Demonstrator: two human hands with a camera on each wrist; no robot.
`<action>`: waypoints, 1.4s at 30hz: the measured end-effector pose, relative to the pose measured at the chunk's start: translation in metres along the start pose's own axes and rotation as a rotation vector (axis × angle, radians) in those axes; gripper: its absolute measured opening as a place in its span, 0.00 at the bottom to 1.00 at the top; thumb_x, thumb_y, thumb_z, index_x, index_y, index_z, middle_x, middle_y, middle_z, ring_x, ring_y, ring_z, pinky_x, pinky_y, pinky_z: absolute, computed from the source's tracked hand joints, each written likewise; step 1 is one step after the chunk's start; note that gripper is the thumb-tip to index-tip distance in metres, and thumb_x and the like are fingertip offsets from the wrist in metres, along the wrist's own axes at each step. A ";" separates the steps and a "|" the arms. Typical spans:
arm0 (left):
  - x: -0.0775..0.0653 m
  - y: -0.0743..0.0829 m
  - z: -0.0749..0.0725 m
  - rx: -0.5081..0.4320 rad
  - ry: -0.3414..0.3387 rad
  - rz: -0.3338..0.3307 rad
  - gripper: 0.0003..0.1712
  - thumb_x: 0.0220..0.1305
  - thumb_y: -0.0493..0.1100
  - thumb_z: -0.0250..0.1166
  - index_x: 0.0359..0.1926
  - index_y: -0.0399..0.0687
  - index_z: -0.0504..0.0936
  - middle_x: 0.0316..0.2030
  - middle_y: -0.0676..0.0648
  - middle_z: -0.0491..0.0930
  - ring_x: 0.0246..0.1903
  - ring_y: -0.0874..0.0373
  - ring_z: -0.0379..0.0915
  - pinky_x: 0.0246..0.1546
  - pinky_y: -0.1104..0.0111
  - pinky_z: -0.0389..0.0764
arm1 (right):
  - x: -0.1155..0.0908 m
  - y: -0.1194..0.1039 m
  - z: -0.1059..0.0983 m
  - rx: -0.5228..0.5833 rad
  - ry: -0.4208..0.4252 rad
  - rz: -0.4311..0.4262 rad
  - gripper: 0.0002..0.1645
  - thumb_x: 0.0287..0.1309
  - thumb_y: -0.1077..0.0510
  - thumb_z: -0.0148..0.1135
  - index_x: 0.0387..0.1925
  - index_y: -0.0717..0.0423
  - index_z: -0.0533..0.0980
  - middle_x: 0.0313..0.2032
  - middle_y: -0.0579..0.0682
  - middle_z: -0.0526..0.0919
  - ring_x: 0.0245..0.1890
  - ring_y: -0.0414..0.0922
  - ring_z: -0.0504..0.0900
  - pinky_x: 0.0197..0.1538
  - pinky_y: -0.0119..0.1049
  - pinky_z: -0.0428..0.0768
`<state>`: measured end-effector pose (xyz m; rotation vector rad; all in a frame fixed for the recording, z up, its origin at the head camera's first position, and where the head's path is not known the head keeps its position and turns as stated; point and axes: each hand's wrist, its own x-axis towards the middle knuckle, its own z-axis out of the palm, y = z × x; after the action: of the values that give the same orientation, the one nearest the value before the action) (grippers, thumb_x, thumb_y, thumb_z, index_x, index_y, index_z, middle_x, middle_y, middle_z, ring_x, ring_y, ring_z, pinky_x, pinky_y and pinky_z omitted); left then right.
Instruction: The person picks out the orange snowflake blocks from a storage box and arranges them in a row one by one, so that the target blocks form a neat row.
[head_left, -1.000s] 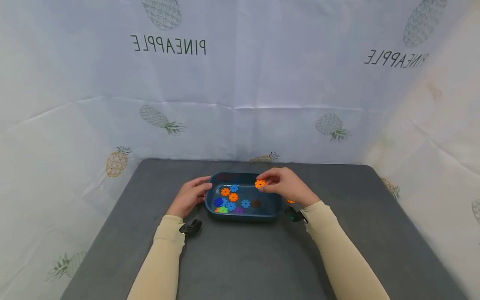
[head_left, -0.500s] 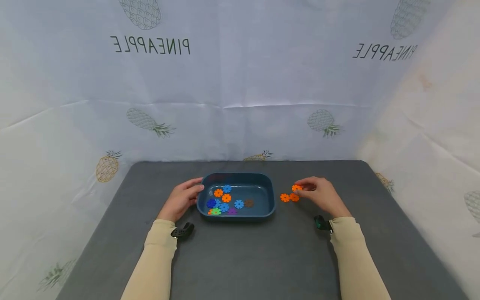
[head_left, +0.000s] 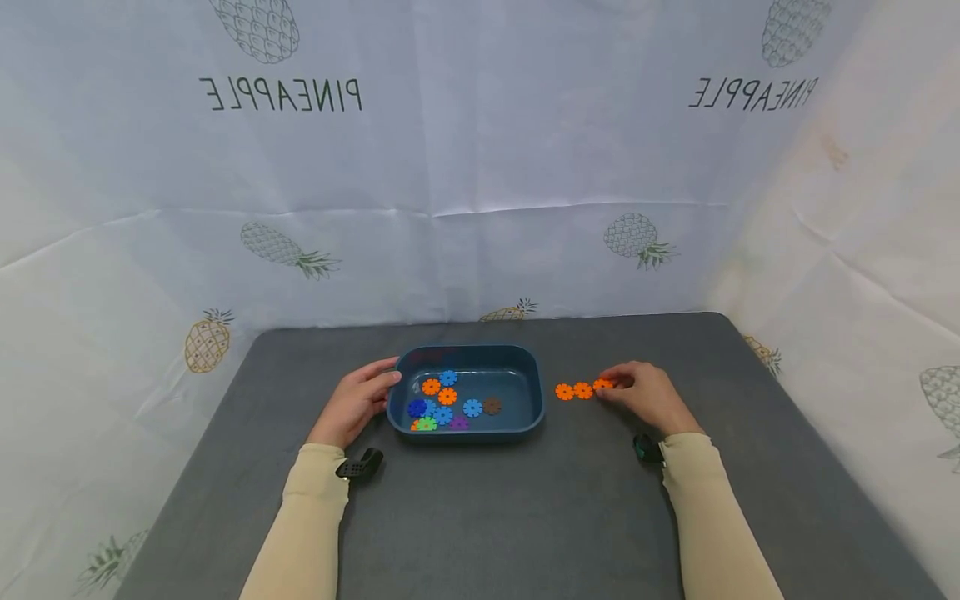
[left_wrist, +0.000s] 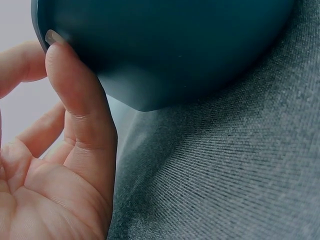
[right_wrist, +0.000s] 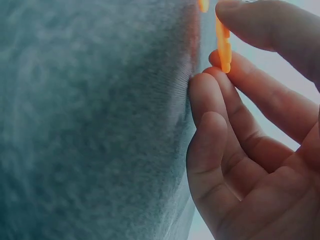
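Note:
My left hand point(head_left: 352, 403) holds the left end of a dark blue tray point(head_left: 534, 423). In the left wrist view its thumb point(left_wrist: 80, 100) lies against the tray's rim point(left_wrist: 38, 25). Several flower-shaped plastic discs lie inside, among them an orange disc point(head_left: 447, 396), a blue disc point(head_left: 472, 407), a brown disc point(head_left: 491, 406) and a purple disc point(head_left: 459, 423). To the right of the tray, my right hand point(head_left: 651, 397) pinches an orange disc point(right_wrist: 225, 47) between thumb and fingers, low over the table. Left of it two orange discs lie in a row, the middle disc point(head_left: 582, 391) and the end disc point(head_left: 564, 392).
A dark grey table point(head_left: 510, 517) carries everything. Behind it hangs a pale curtain point(head_left: 480, 150) printed with pineapples. A black strap point(head_left: 360, 465) is on the left wrist, and another black strap point(head_left: 648, 450) on the right.
My right hand has carried the orange disc from over the tray out to the right and lowered it beside the other two. My left hand has stayed on the tray; the head view has shifted.

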<state>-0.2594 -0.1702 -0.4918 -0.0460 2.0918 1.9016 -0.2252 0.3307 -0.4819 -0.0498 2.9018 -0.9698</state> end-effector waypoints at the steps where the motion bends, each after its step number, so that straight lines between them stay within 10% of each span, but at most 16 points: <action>1: 0.000 0.000 0.000 0.000 0.001 0.000 0.38 0.76 0.58 0.69 0.80 0.54 0.71 0.72 0.41 0.76 0.52 0.57 0.84 0.51 0.71 0.84 | 0.000 0.000 0.000 -0.004 -0.002 -0.001 0.24 0.68 0.48 0.75 0.59 0.55 0.87 0.51 0.57 0.87 0.47 0.51 0.83 0.51 0.50 0.84; 30: 0.000 -0.003 -0.006 -0.001 0.004 0.007 0.37 0.77 0.58 0.68 0.80 0.53 0.72 0.72 0.40 0.77 0.50 0.58 0.85 0.50 0.71 0.85 | 0.007 -0.005 0.009 -0.065 -0.012 -0.009 0.22 0.69 0.51 0.74 0.59 0.58 0.86 0.49 0.58 0.84 0.45 0.51 0.81 0.50 0.51 0.83; 42: 0.005 -0.006 -0.002 -0.024 0.017 0.030 0.36 0.75 0.57 0.70 0.78 0.54 0.75 0.65 0.41 0.82 0.45 0.57 0.85 0.47 0.70 0.86 | 0.002 -0.053 0.001 -0.078 0.039 -0.118 0.23 0.72 0.53 0.71 0.62 0.60 0.84 0.57 0.61 0.84 0.51 0.56 0.85 0.52 0.55 0.87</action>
<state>-0.2634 -0.1720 -0.4985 -0.0372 2.0927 1.9498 -0.2264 0.2880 -0.4511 -0.2110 3.0014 -0.8826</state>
